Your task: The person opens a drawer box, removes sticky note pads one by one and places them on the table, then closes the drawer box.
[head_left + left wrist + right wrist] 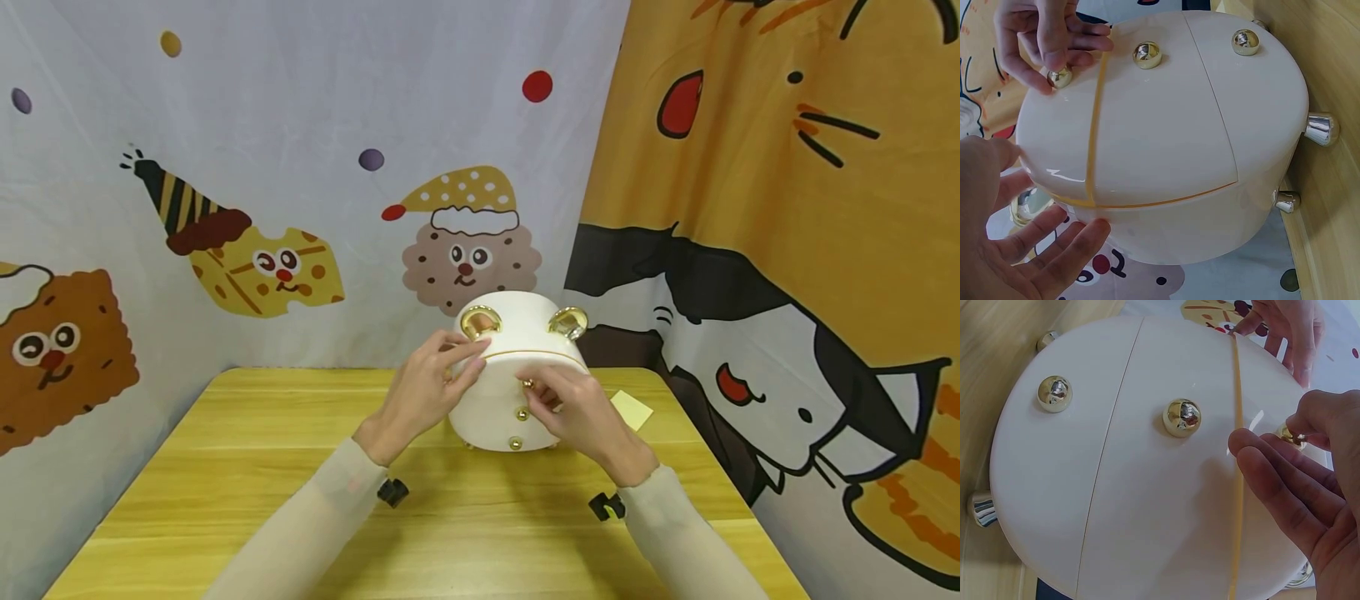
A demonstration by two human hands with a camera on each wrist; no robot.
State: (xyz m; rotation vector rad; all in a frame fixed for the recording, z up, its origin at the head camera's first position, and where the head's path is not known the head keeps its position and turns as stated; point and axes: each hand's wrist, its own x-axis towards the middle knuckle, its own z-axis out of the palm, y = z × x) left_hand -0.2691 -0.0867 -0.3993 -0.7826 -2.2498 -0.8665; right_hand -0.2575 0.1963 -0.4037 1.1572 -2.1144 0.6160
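Note:
A white rounded jewelry box (487,404) with gold ear shapes (567,322) and a column of gold knobs stands on the table. My right hand (577,410) pinches the top knob (1291,437) between thumb and finger, the other fingers extended over the front. My left hand (423,385) is at the box's upper left, fingers spread and fairly straight, fingertips at its side (1094,234). A yellow strip (1096,112) runs along the seam below the top section. The middle knob (1182,417) and the bottom knob (1055,394) are untouched by either hand.
The box stands toward the far edge of the wooden table (300,467) on small metallic feet (1321,129). A pale yellow paper square (632,410) lies to its right. Printed cloths (300,108) hang behind and at the right.

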